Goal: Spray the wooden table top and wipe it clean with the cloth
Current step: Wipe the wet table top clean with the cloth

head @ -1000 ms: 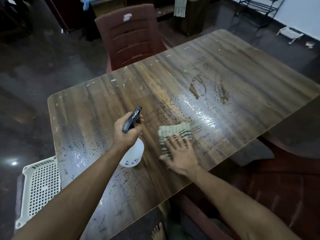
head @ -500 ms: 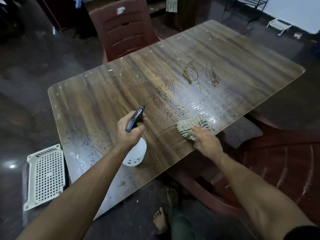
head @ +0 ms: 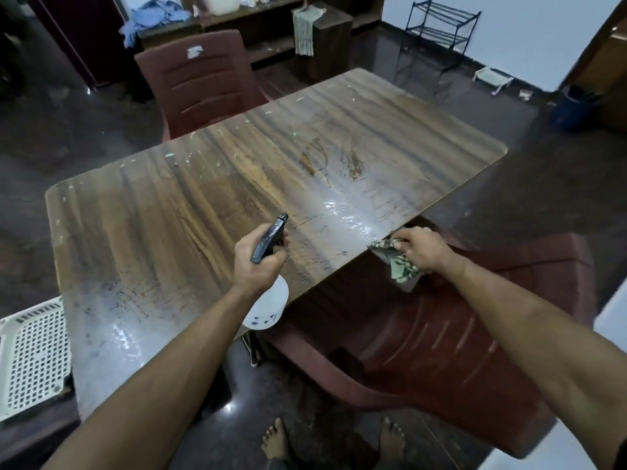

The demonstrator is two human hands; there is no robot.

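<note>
While gripping cloth (head: 395,257) — right hand (head: 424,249), curled.

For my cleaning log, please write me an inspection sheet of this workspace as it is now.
Surface: wooden table top, wet sheen near the front edge, scuffs and paint flecks.
Job's things: spray bottle, white with dark head; striped cloth, hanging over the table edge.
Clutter: nothing seen on the table.
Hands: left hand grips the bottle; right hand holds the cloth.
Cables: nothing seen.
Surroundings: maroon chairs, white basket, black rack.
</note>
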